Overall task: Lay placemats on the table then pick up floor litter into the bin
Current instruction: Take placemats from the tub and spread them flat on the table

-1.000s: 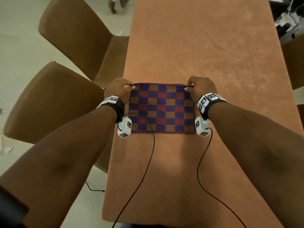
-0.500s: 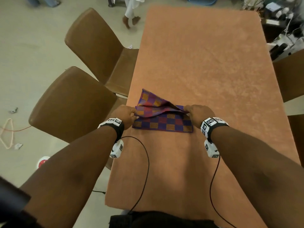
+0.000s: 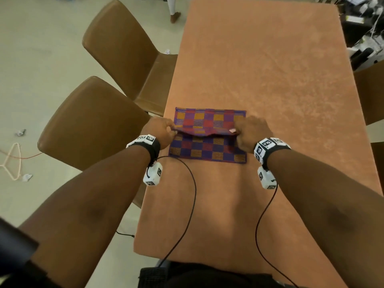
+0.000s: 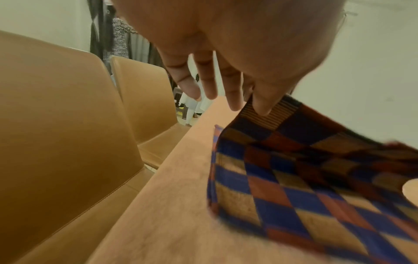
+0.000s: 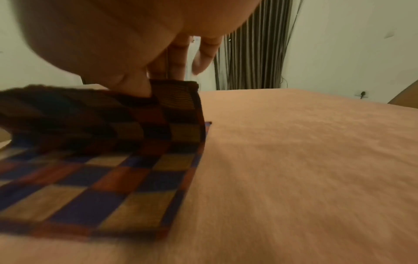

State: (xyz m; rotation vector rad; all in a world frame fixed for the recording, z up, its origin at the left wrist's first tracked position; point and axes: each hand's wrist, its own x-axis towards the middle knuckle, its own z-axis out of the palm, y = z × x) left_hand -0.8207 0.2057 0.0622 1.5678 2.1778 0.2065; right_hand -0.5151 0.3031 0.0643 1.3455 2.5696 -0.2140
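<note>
A checked placemat [image 3: 207,149] in blue, red and orange squares lies near the left edge of the orange table [image 3: 270,69]. Its upper layer is lifted off the lower one, and both hands hold that raised edge. My left hand [image 3: 164,132] pinches the left corner [image 4: 260,109] between thumb and forefinger. My right hand [image 3: 247,132] pinches the right corner [image 5: 158,89] the same way. The far part of the placemat [image 3: 209,117] lies flat beyond the hands. Crumpled white litter [image 3: 27,177] and another scrap [image 3: 20,132] lie on the floor at the left.
Two brown chairs [image 3: 87,125] [image 3: 124,48] stand along the table's left side, and another chair [image 3: 372,90] on the right. A pink hanger [image 3: 12,161] lies on the floor. A person's foot [image 3: 174,16] shows past the far chair. Equipment clutters the far right corner [image 3: 365,28].
The folded placemat has been opened: both hands pulled its top layer up and toward me, and a flat section now lies beyond them. The head view has tilted up, showing more table.
</note>
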